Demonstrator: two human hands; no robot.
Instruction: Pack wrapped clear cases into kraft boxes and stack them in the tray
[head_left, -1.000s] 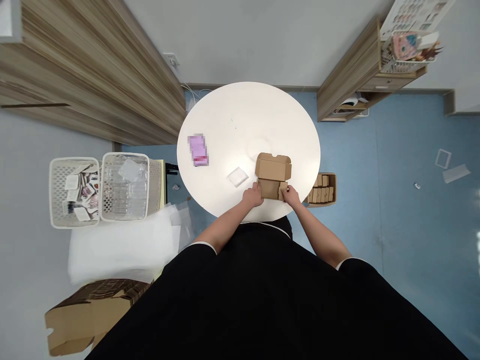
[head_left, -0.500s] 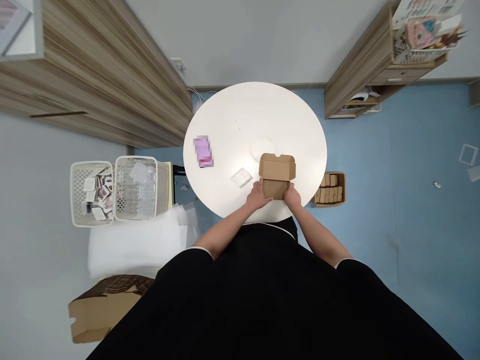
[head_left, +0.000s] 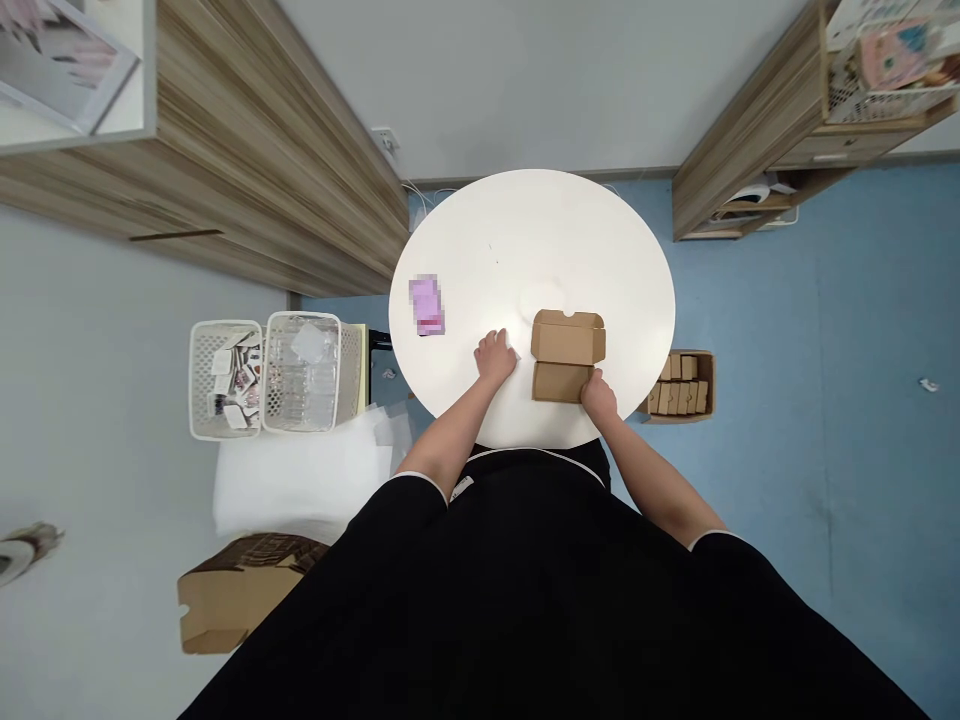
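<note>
A small brown cardboard box (head_left: 568,338) lies with its lid raised on the round white table (head_left: 570,230), near the front edge. My right hand (head_left: 599,398) grips the box at its lower right corner. To the left of the box, my left hand (head_left: 495,358) is over the white packet, which it nearly covers; a small white corner shows by the fingers. The left fingers are curled down onto it. No part of the left hand touches the box.
A blurred purple item (head_left: 427,304) lies at the table's left. A carton of small boxes (head_left: 679,385) stands on the floor at right. Two white baskets (head_left: 302,372) are at left, above white sheets (head_left: 300,485), with an open carton (head_left: 236,600) below. Wooden cabinets flank the table.
My left hand has let go of the box and moved left onto the white packet. My right hand stays at the box. The whole view has shifted slightly.
</note>
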